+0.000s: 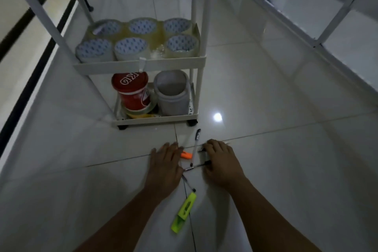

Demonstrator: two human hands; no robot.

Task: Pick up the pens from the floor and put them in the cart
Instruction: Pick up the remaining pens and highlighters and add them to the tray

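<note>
Left hand (164,166) flat, fingers straight, half covering orange highlighter (187,155), right hand (219,161) curled over dark pens (199,165), grip unclear, green highlighter (184,213) on floor (276,159) nearer the person, cart (141,64) just beyond, top cut off.

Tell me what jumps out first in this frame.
Two hands, the left hand and right hand, are down on the glossy tiled floor among scattered pens, with a lime-green highlighter lying nearer the camera between the forearms. Just beyond stands a white cart, its upper shelf packed with tape rolls, a red tub and grey jar below.
</note>
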